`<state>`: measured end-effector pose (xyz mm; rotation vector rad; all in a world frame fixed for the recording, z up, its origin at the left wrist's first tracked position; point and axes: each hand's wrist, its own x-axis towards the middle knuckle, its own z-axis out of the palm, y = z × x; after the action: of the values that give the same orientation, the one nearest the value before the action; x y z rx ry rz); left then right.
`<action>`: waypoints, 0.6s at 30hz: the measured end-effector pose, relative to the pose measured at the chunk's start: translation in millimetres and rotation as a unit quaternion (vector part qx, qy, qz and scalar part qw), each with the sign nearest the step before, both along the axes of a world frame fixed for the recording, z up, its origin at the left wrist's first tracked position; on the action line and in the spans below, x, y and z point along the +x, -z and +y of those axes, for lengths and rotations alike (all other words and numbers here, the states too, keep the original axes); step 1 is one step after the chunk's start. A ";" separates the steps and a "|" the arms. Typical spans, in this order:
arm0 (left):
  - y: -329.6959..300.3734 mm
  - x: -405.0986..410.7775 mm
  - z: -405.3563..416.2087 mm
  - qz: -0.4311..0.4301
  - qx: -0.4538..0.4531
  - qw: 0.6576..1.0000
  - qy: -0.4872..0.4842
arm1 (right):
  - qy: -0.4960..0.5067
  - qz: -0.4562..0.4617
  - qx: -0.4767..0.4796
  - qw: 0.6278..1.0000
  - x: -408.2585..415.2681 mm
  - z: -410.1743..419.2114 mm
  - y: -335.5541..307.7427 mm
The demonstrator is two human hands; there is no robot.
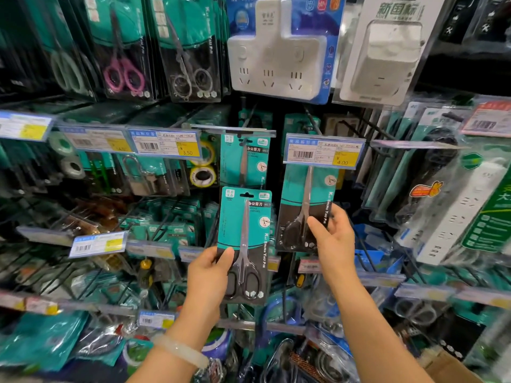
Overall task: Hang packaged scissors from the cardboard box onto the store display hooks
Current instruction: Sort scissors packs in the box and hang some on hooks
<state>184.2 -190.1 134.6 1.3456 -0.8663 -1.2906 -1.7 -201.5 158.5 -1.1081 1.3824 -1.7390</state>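
Observation:
My left hand (210,275) grips a teal and black scissors pack (247,239) by its lower left edge, holding it upright in front of the shelf. Just above it, another scissors pack (244,161) hangs on a display hook (243,134). My right hand (331,236) pinches the lower right edge of a scissors pack (305,208) that hangs under a 4.00 price tag (323,152). A corner of the cardboard box (448,366) shows at the bottom right.
Packs of pink and grey scissors (124,51) hang at the upper left, socket adapters (279,51) at the upper middle, power strips (456,211) on the right. Price rails and black hooks jut out from every row. Tape rolls (203,175) and padlocks hang at the left.

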 end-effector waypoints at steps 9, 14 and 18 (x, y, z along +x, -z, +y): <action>-1.2 -5.4 -1.5 -0.005 -0.003 1.000 0.003 | 0.035 -0.005 -0.022 0.999 3.6 -2.9 -4.0; -3.9 -5.5 -1.0 -0.004 0.000 1.000 0.012 | 0.055 0.019 -0.016 0.998 -2.8 -29.7 -11.3; -1.0 -4.1 -1.8 -0.019 -0.002 1.000 0.021 | 0.071 0.072 0.011 0.995 -9.7 -55.5 -12.4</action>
<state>180.1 -191.9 135.7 1.3584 -0.9270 -1.2982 -11.5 -257.0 171.0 -1.1671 1.5980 -1.7670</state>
